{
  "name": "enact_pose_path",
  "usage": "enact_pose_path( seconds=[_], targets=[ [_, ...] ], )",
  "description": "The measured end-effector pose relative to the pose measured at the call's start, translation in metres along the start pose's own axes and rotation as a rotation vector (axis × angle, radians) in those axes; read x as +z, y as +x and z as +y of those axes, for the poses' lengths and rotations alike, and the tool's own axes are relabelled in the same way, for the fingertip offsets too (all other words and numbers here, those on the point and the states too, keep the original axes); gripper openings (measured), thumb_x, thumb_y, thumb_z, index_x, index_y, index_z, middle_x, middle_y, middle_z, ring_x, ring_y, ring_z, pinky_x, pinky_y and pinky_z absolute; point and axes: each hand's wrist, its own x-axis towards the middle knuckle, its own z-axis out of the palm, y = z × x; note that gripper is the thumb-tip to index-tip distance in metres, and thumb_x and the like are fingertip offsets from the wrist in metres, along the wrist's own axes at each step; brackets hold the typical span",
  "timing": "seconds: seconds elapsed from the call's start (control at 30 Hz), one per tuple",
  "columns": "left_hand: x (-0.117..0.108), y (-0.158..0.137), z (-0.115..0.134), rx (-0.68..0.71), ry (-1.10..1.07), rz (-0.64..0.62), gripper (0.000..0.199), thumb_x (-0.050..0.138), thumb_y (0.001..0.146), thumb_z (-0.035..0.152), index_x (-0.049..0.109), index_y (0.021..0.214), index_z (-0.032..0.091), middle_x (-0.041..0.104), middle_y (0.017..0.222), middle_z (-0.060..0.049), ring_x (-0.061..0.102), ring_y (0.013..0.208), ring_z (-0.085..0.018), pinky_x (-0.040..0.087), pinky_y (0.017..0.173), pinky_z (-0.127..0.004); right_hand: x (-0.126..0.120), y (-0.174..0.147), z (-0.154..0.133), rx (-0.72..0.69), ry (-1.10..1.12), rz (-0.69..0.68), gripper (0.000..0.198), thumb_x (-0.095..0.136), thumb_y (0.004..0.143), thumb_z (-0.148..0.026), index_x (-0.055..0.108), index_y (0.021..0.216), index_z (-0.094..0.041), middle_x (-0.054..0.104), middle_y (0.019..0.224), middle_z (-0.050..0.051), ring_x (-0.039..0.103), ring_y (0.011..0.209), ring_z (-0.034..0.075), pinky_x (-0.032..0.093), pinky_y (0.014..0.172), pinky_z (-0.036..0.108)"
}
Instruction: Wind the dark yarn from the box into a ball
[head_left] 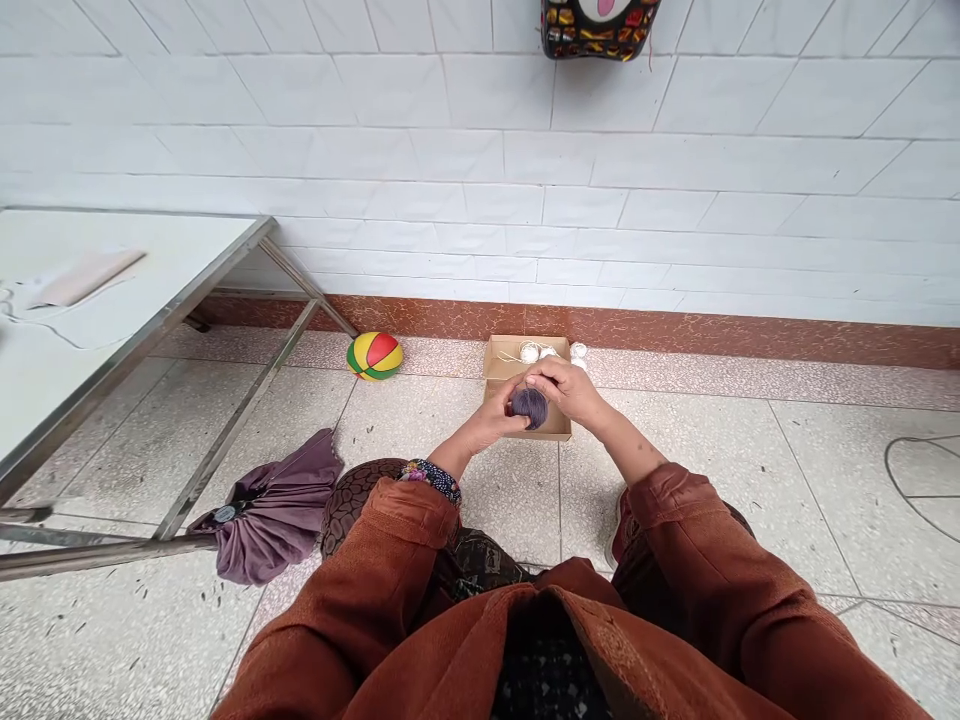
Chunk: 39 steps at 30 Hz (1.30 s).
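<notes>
yarn ball (529, 409) | dark purple-grey | round, wound (strands showing) | held up between the fingers (553, 371)

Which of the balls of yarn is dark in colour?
The greyish-purple ball held in the left hand; the other yarn balls, in or near the cardboard box, are white.

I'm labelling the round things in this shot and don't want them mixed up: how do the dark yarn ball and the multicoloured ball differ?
The dark yarn ball is greyish purple; the multicoloured ball has red, yellow and green panels.
The yarn ball shows wound strands, while the multicoloured ball looks smooth.
The yarn ball is in the left hand; the multicoloured ball rests on the floor.
Both look roughly round.
</notes>
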Motion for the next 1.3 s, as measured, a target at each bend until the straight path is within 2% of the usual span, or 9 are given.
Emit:
enact_pose_path(
  seconds=[0.1,0.2,0.4,0.6,0.7,0.83,1.07,1.2,1.3],
  targets=[
    [0.002,-0.003,0.001,0.048,-0.132,-0.055,0.09,0.08,0.065,0.024,0.044,0.147,0.029,0.059,0.133,-0.009,0.055,0.122,-0.027,0.044,0.098,-0.038,0.015,-0.003,0.021,0.131,0.047,0.025,0.022,0.051,0.098,-0.033,0.066,0.088,-0.022,0.068,0.087,0.003,0.061,0.085,0.019,0.047,0.081,0.032],
    [0.002,-0.003,0.005,0.012,-0.262,-0.018,0.08,0.081,0.066,0.027,0.052,0.14,0.027,0.06,0.13,-0.009,0.059,0.113,-0.025,0.047,0.092,-0.036,0.03,-0.015,0.037,0.279,0.092,-0.031,0.022,0.046,0.098,-0.03,0.064,0.09,-0.02,0.066,0.08,0.002,0.059,0.074,0.017,0.046,0.071,0.029],
    [-0.002,0.005,0.009,0.011,-0.366,0.225,0.058,0.078,0.067,0.024,0.061,0.122,0.02,0.066,0.112,-0.007,0.06,0.098,-0.018,0.047,0.087,-0.032,0.038,-0.037,0.033,0.295,0.001,-0.144,0.021,0.047,0.097,-0.033,0.062,0.088,-0.021,0.061,0.073,-0.001,0.055,0.068,0.016,0.043,0.067,0.026],
    [-0.008,0.01,0.001,0.063,0.002,0.466,0.054,0.075,0.065,0.021,0.059,0.117,0.019,0.065,0.108,-0.004,0.06,0.1,-0.019,0.043,0.096,-0.034,0.029,-0.042,0.003,0.151,0.025,-0.202,0.023,0.047,0.099,-0.034,0.062,0.089,-0.02,0.064,0.08,0.002,0.059,0.073,0.016,0.044,0.071,0.027],
    [-0.008,0.009,-0.004,0.055,0.193,0.515,0.057,0.077,0.063,0.019,0.058,0.117,0.019,0.065,0.108,-0.004,0.06,0.1,-0.021,0.044,0.097,-0.036,0.021,-0.04,-0.011,0.072,0.065,-0.211,0.022,0.049,0.099,-0.035,0.063,0.091,-0.02,0.065,0.08,0.002,0.059,0.071,0.015,0.045,0.07,0.027],
    [-0.002,0.007,-0.008,0.006,0.255,0.394,0.054,0.079,0.063,0.024,0.06,0.113,0.018,0.066,0.102,-0.004,0.061,0.095,-0.022,0.046,0.092,-0.037,0.005,-0.035,-0.018,0.04,0.094,-0.077,0.021,0.051,0.099,-0.036,0.066,0.094,-0.022,0.068,0.086,0.003,0.062,0.078,0.017,0.048,0.075,0.03],
    [0.01,0.0,-0.001,-0.015,0.047,-0.063,0.069,0.078,0.07,0.025,0.056,0.136,0.024,0.064,0.124,-0.008,0.059,0.113,-0.027,0.042,0.101,-0.042,-0.008,-0.023,0.003,0.156,0.031,0.18,0.024,0.051,0.098,-0.037,0.064,0.084,-0.022,0.067,0.083,0.004,0.061,0.081,0.019,0.047,0.078,0.032],
    [0.015,-0.003,0.004,0.022,-0.157,-0.108,0.084,0.079,0.068,0.025,0.047,0.145,0.031,0.057,0.136,-0.008,0.057,0.117,-0.026,0.043,0.098,-0.04,0.004,-0.027,0.019,0.297,0.023,0.134,0.027,0.05,0.098,-0.039,0.059,0.079,-0.022,0.061,0.072,0.0,0.055,0.067,0.016,0.044,0.067,0.028],
    [0.017,-0.004,0.007,-0.016,-0.288,-0.109,0.075,0.077,0.068,0.027,0.053,0.139,0.026,0.06,0.13,-0.01,0.059,0.112,-0.026,0.046,0.09,-0.037,0.015,-0.033,0.028,0.385,-0.018,0.023,0.026,0.049,0.097,-0.034,0.056,0.076,-0.022,0.058,0.065,-0.001,0.052,0.06,0.016,0.039,0.06,0.026]
  ],
)
